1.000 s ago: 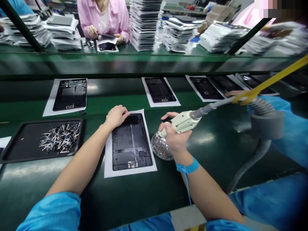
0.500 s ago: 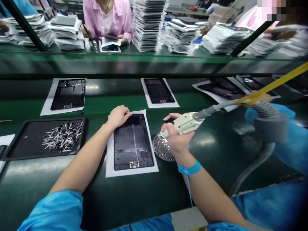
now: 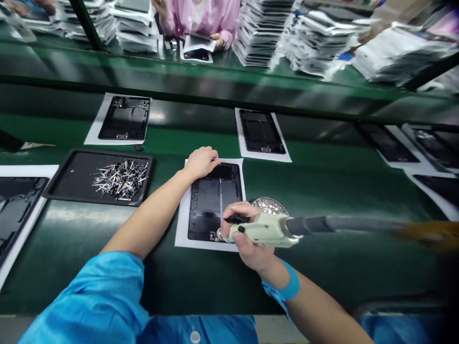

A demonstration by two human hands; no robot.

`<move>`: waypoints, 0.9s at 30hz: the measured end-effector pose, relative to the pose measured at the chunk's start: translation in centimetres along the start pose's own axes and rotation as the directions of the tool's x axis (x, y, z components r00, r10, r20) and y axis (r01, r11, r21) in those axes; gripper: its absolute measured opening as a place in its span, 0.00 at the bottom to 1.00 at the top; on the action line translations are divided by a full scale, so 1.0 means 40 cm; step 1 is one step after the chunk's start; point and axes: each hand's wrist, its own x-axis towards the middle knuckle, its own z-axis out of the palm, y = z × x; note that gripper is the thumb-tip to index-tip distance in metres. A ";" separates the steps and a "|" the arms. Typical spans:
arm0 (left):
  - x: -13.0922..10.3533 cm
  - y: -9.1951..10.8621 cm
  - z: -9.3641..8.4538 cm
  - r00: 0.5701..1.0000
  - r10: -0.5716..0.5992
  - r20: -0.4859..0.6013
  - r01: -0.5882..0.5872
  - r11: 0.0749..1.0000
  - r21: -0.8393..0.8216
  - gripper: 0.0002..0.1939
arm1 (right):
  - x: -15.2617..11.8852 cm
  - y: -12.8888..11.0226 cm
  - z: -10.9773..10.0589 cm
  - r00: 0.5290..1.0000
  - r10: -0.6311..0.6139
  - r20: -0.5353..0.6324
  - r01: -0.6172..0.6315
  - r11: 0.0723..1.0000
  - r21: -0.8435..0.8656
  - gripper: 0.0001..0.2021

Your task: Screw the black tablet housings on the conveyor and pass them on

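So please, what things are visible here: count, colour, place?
Panel: one, black, on white sheet, centre
Tool: one, pale green, held
Metal piece: one, silver, beyond tool
Tray: one, black, left
Strips: many, silver and black, in tray
Other panels: six or more, black, around
Stacks: several, mostly white, far side
Person: one, pink clothing, opposite
Bench: one, green, underneath
Wristband: one, blue, right wrist
Left hand: one, bare, panel's top edge
Right hand: one, bare, around tool

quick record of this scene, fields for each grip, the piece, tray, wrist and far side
left grip: at upper left corner of the black panel
right grip: around a pale green tool, tip near the panel's lower edge, contact unclear
under panel: white sheet
tray: black, heap of small strips
right wrist: blue band
far side: person in pink
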 end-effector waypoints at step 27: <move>-0.275 0.021 -0.107 0.918 -0.393 -0.045 0.383 0.851 0.359 0.24 | 0.029 0.013 -0.011 0.985 -0.002 -0.171 0.037 0.978 0.203 0.15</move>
